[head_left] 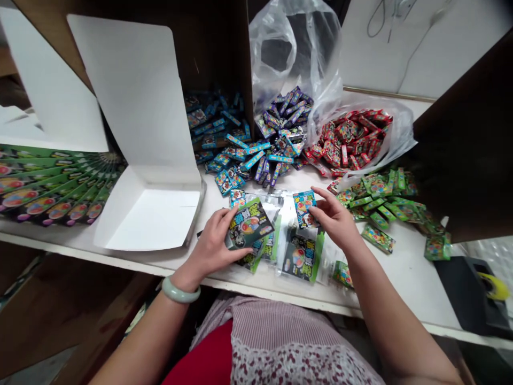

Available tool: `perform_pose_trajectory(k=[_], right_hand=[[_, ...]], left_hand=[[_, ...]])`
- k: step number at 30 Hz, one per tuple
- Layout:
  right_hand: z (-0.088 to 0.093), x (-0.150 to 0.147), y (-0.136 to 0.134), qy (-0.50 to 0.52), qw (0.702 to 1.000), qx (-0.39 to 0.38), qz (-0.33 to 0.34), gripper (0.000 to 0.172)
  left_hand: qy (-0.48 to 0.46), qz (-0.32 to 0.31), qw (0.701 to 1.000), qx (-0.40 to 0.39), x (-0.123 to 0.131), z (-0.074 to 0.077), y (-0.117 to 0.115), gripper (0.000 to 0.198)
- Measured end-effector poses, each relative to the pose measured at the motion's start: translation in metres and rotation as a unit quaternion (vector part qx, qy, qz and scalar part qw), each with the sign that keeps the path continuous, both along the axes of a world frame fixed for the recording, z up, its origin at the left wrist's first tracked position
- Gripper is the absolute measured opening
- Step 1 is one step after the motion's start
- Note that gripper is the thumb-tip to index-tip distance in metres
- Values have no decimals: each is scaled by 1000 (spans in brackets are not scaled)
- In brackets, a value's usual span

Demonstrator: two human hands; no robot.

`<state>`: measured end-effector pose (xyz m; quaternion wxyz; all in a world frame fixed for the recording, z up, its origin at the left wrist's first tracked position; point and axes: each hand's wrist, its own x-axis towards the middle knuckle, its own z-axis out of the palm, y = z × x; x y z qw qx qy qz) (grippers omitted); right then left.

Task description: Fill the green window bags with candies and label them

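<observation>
Bare left forearm and right forearm angle inward from the bottom of the frame, converging at centre. The left hand lies palm down, wrist gently bent, its fingers curled toward the right. Just apart and slightly higher, the right hand reaches back toward it, fingers extended and lightly spread, wrist angled inward.

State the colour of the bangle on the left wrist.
The bangle is pale green, clearest in the head view.
</observation>
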<state>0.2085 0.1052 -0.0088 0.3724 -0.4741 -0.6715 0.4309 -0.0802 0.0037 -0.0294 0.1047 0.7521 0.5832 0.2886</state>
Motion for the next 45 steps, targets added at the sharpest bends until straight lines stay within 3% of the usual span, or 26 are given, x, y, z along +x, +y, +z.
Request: perform_pose_trajectory(k=[3, 5, 6, 9, 12, 15, 17, 19, 21, 23, 26, 28, 34, 40, 45], right_hand=[[-7, 0, 1, -250, 962, 105, -29, 40], [-11, -4, 0, -365, 924, 113, 1, 34], [-12, -5, 0, -378, 920, 99, 26, 35], [-12, 3, 4, -291, 953, 46, 75, 40], [-9, 25, 12, -242, 965, 62, 84, 35], [-10, 37, 19, -294, 929, 101, 199, 52], [-15, 32, 23, -322, 900, 101, 278, 72], [-22, 21, 26, -349, 878, 99, 312, 81], [-27, 13, 27, -363, 867, 105, 323, 75], [-26, 13, 26, -338, 880, 114, 312, 64], [-11, 26, 17, -219, 930, 133, 264, 56], [6, 36, 8, -151, 942, 139, 265, 55], [47, 28, -3, -210, 883, 177, 381, 57], [58, 9, 3, -300, 842, 223, 390, 52], [62, 7, 7, -319, 831, 242, 386, 45]], left_hand=[[-8, 15, 1000, -4, -1, 0, 0, 94], [-8, 8, 1000, -9, 1, 0, 1, 93], [-7, 3, 1000, -12, 2, -1, 1, 93], [-9, 4, 1000, -11, 2, -2, 1, 93], [-16, 19, 1000, -15, -2, -3, -1, 91], [-26, 17, 999, -26, -3, -2, -1, 90], [-27, 4, 999, -29, -1, -2, -1, 90], [-23, -10, 999, -33, 2, -1, 0, 90], [-19, -17, 999, -40, 4, 0, -1, 90], [-16, -19, 999, -47, 3, 1, -3, 90], [-8, -26, 999, -45, 1, -1, -5, 92], [-4, -43, 998, -42, 2, -2, -4, 95], [-3, -128, 991, -33, 14, 0, 3, 102], [1, -143, 988, -55, 15, 3, 1, 101], [-14, -158, 984, -78, 15, 6, 1, 98]])
